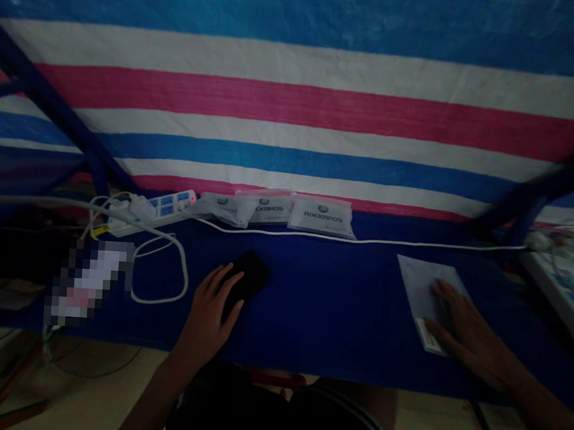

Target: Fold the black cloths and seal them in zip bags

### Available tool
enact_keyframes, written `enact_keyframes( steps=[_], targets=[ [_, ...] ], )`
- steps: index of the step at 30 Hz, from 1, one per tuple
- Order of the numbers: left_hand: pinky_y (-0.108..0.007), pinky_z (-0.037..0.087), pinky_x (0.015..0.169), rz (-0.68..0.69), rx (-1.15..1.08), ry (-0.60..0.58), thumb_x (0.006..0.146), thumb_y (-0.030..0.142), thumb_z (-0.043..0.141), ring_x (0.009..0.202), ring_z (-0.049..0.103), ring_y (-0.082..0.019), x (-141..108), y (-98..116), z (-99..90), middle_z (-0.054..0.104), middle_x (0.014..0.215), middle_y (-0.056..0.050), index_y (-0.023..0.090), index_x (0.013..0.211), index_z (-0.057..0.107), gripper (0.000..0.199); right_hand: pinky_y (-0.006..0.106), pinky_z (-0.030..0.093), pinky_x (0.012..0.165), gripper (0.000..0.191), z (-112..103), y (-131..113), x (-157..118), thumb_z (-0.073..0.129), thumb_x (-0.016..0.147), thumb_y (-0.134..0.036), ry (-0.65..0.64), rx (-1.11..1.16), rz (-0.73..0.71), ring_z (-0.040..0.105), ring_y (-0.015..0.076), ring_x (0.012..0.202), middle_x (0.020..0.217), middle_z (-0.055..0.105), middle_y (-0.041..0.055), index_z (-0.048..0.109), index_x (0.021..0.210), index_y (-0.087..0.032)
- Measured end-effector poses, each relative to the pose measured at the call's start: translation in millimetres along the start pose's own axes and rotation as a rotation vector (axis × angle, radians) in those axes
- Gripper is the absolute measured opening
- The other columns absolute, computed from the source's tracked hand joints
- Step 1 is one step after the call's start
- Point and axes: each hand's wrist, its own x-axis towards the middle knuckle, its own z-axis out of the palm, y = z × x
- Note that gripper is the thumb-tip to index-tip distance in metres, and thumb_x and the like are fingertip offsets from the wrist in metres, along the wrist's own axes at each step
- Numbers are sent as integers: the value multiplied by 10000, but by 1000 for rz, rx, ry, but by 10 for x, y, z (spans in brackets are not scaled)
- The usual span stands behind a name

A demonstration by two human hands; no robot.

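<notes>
My left hand lies palm down on a small, flat black item, too dark to tell its kind. Its fingers are spread over the item's left side, with the thumb apart on the near side. Toward the right, a pale plastic bag with a small white label at its near end lies at a slant on the blue table. My right hand rests across the bag's right side, thumb near the label and fingers stretched apart. The undersides of both hands are hidden.
Several clear ROCKBROS bags lie at the back of the blue table. A white power strip with looping cables is at the left, near a pixelated object. A white cable crosses the back. Another strip sits far right.
</notes>
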Motion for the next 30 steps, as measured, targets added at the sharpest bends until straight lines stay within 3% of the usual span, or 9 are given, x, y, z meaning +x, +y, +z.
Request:
enact_keyframes(
  steps=[5,8,12,16,22,26,28,30],
  targets=[
    [-600,385,1211,5,-14,-9,1028,282,536,1503,395,-333,19,27,26,461,1608,-96,293,1504,474,480,511,297,1286,898,-52,24,108,326,972,-732,18,26,124,403,377,1519,1568,478,283,302,1589,-80],
    [-598,386,1213,6,-15,-16,1027,279,537,1500,400,-330,27,50,37,462,1607,-94,291,1502,475,479,522,297,1280,923,-16,57,126,301,956,-759,42,25,146,436,387,1496,1554,488,293,321,1565,-66],
    [-594,392,1211,17,-5,-18,1023,278,542,1502,400,-330,31,86,48,465,1605,-96,285,1501,473,483,525,220,1302,864,35,158,94,244,970,-718,41,-7,131,363,365,1543,1624,418,256,341,1578,-113],
    [-594,384,1218,19,14,-36,1026,284,538,1514,384,-328,31,111,54,449,1620,-96,274,1506,465,486,560,263,1270,849,57,320,52,229,967,-665,0,-23,142,250,348,1590,1652,374,257,333,1614,-124],
    [-594,393,1215,28,20,-53,1031,281,527,1513,389,-326,49,128,41,450,1618,-99,276,1508,460,482,607,264,1253,736,-6,494,121,332,945,-579,-3,-40,174,257,388,1582,1619,424,266,455,1527,-146],
    [-580,389,1227,29,16,-86,1034,291,528,1530,365,-317,77,154,45,434,1631,-85,282,1517,452,488,677,267,1236,609,-161,141,342,410,933,-470,155,-117,85,234,436,1580,1584,450,296,536,1410,-114],
    [-580,385,1233,38,6,-106,1038,294,525,1540,351,-312,98,170,57,423,1639,-80,285,1520,447,489,663,289,1238,595,-220,-209,500,437,960,-452,218,-81,-27,251,439,1575,1568,465,299,537,1418,-86],
    [-580,378,1240,58,-12,-117,1041,286,520,1547,340,-306,124,185,71,419,1643,-78,287,1517,448,482,634,402,1191,516,-230,-610,675,465,986,-443,209,32,-103,356,407,1541,1553,513,239,565,1397,-149]
  ],
)
